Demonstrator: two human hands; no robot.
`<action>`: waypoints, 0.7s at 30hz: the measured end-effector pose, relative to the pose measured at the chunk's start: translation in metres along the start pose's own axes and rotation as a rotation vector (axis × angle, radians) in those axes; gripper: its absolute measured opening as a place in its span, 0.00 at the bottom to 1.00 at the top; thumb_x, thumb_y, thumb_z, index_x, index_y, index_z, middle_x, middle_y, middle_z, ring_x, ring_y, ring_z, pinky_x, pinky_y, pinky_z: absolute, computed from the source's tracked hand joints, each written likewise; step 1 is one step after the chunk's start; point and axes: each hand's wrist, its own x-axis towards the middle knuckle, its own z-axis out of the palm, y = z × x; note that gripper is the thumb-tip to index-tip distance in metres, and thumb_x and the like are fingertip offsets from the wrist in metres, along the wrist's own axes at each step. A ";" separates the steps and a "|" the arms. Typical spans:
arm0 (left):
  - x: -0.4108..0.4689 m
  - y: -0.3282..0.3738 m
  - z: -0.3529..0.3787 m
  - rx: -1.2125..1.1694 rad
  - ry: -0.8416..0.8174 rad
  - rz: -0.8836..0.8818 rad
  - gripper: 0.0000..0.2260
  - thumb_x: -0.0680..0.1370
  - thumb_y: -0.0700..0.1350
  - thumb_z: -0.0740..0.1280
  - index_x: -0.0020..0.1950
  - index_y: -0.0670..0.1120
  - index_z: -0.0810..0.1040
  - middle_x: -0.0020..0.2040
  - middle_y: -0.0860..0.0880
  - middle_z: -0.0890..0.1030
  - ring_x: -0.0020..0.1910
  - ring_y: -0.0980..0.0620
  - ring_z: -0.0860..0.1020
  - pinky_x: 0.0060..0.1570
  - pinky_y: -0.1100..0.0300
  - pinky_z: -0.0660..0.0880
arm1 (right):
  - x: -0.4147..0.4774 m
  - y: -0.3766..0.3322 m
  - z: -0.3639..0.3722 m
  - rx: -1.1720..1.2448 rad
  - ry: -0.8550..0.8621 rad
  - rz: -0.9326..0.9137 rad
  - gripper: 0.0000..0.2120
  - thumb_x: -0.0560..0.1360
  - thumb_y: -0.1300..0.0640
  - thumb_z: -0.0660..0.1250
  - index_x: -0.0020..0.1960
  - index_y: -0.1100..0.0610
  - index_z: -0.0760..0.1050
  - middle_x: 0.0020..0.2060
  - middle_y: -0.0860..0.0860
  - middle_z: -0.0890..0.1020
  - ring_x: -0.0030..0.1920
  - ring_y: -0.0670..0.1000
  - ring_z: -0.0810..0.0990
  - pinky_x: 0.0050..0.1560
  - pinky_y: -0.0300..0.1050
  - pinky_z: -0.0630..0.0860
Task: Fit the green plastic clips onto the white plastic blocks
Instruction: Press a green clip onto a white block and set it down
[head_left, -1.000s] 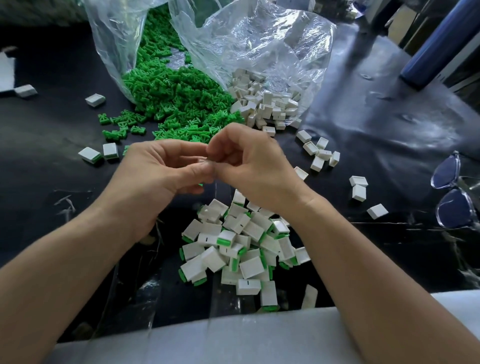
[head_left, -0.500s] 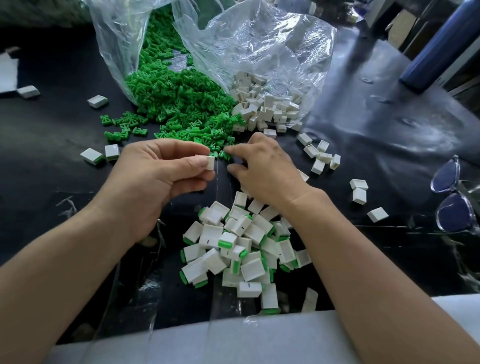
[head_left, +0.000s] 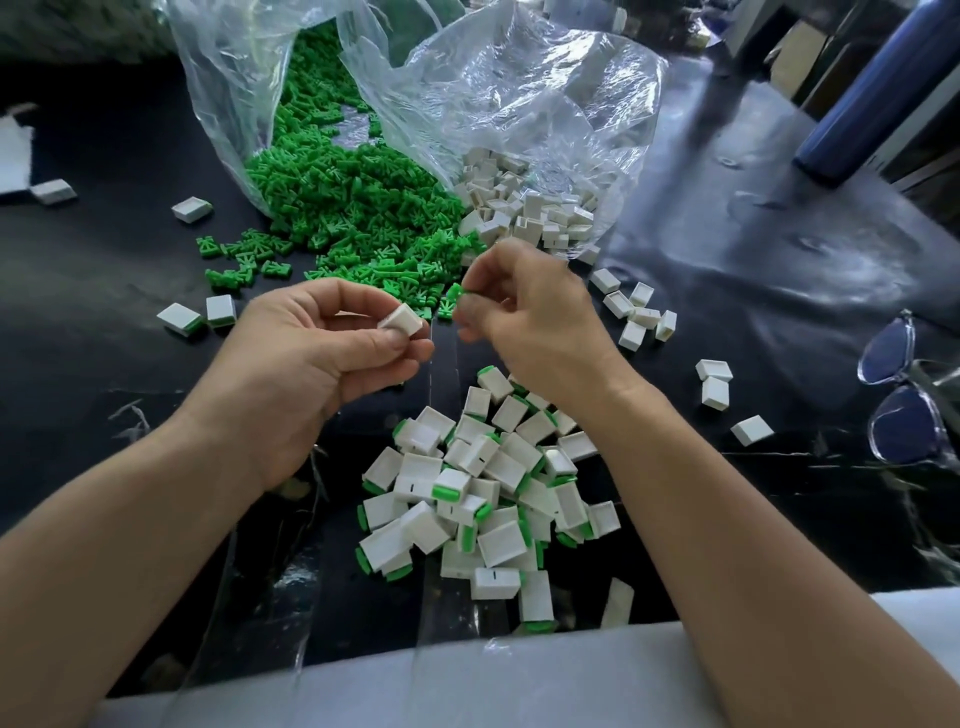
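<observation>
Two hands work above the bench (head_left: 78, 395). I see the left hand (head_left: 306, 364) pinching a white block (head_left: 401, 319) between thumb and forefinger, turned toward the other hand, I think to present its opening. The right hand (head_left: 535, 322) pinches a green clip (head_left: 455, 294) at its fingertips, just beside the block but not touching it. Spare clips (head_left: 353, 208) and blocks (head_left: 524, 208) spill from the bags (head_left: 519, 104) close behind, easy to reach. Finished pieces (head_left: 488, 493) are piled under the wrists.

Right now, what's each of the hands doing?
Left hand: pinching a small white plastic block.
Right hand: pinching a small green plastic clip.
</observation>
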 end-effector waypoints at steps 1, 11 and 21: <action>0.000 0.000 0.000 0.001 -0.002 0.000 0.07 0.65 0.33 0.66 0.41 0.40 0.75 0.35 0.44 0.84 0.34 0.51 0.83 0.32 0.65 0.78 | -0.002 -0.003 -0.001 0.083 -0.010 -0.019 0.12 0.73 0.65 0.67 0.38 0.50 0.70 0.36 0.50 0.78 0.43 0.55 0.80 0.50 0.54 0.77; -0.001 0.001 0.001 0.035 -0.013 0.005 0.09 0.62 0.37 0.67 0.41 0.40 0.75 0.33 0.46 0.83 0.33 0.52 0.83 0.31 0.65 0.78 | -0.010 -0.009 0.000 0.139 -0.085 -0.112 0.09 0.73 0.66 0.66 0.42 0.52 0.75 0.34 0.46 0.78 0.38 0.47 0.79 0.49 0.50 0.78; -0.003 0.000 0.001 0.106 0.003 0.049 0.09 0.62 0.40 0.69 0.40 0.41 0.76 0.33 0.46 0.84 0.33 0.52 0.83 0.31 0.65 0.78 | -0.010 -0.006 0.002 0.108 -0.094 -0.077 0.04 0.73 0.64 0.68 0.48 0.59 0.79 0.34 0.51 0.81 0.36 0.48 0.80 0.46 0.45 0.79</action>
